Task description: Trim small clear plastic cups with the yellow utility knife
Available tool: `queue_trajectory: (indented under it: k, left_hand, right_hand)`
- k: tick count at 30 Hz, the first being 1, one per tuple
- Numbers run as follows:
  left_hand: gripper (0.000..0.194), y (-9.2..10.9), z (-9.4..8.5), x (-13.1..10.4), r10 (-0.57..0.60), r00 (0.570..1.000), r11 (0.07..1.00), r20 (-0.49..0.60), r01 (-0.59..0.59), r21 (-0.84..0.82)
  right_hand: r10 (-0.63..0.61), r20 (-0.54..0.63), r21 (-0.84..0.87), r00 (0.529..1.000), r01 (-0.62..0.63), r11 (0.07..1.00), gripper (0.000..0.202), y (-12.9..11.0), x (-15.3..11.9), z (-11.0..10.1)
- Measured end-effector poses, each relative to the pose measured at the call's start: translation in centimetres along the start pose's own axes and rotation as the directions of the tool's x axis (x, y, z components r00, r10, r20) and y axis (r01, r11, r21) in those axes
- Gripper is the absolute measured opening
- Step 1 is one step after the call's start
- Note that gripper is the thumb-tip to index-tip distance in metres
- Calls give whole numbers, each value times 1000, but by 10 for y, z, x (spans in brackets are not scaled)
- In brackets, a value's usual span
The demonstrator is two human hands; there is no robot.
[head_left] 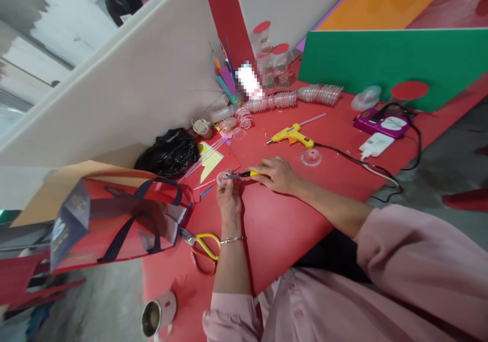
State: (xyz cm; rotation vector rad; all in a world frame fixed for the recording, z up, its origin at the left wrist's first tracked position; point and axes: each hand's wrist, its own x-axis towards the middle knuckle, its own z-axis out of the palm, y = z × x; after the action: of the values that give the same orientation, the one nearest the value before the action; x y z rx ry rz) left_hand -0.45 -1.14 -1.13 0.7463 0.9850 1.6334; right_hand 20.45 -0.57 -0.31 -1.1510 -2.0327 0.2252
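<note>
My left hand (229,195) grips a small clear plastic lid (222,178) between thumb and fingers, over the red table. In my right hand (277,174) is a utility knife (247,174) with a yellow and black handle. Its blade reaches left to the lid; whether it cuts in, I cannot tell. Beyond my right hand lie a yellow hot glue gun (293,135) with a clear stick in its back and a clear round lid (311,157). Yellow-handled scissors (206,245) rest beside my left forearm.
A transparent bag (125,225) and a black plastic bag (168,151) stand at left. A mug (159,314) sits near the front edge. Stacked clear lids (282,99) line the back. At right are a purple power strip (381,122), cables and a green board (392,60).
</note>
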Motion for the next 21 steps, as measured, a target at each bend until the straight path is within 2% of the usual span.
queue_trajectory:
  k: [8,14,21]
  left_hand:
    - [35,3,4,-5,24,999,1000,42,-24,8]
    - [31,1,6,-6,85,995,990,-56,-78,119]
    - [31,-1,6,-5,84,993,991,-85,-74,113]
  right_hand:
    - [-3,-22,6,1000,3,1000,39,4,0,1]
    - [-7,-13,1,1000,7,1000,37,3,0,2]
    - [-28,-21,-48,999,27,998,39,6,1,0]
